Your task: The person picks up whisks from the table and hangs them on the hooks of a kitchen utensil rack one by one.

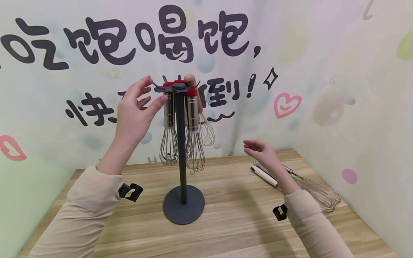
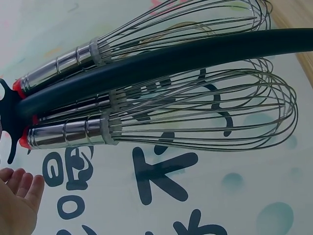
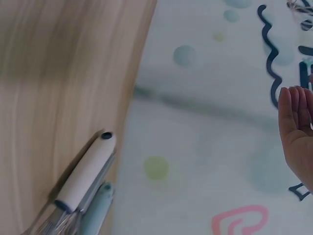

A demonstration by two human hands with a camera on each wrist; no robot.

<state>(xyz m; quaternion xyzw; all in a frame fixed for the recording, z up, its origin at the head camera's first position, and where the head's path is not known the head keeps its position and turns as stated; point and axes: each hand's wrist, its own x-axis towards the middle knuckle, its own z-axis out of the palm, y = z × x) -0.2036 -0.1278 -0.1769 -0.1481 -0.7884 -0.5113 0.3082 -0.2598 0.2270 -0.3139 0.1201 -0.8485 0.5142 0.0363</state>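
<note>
A dark grey stand (image 1: 181,150) holds several hanging whisks around its hooked top. In front hang steel-handled whisks with red ends, one whisk (image 1: 169,111) left of the post and another whisk (image 1: 192,114) right of it. Behind them hangs a wooden-handled whisk (image 1: 200,102). My left hand (image 1: 135,104) is raised beside the stand's top, its thumb and fingers spread around a hook without gripping; in the left wrist view this hand (image 2: 22,200) lies just off the hook. My right hand (image 1: 262,154) hovers over the table's right side, holding nothing, with its fingers loosely bent.
Under my right forearm, several whisks lie on the wooden table (image 1: 138,229), among them a white-handled whisk (image 1: 264,175). The right wrist view also shows a light blue handle (image 3: 98,210) beside it. A printed wall (image 1: 290,53) closes off the back and sides.
</note>
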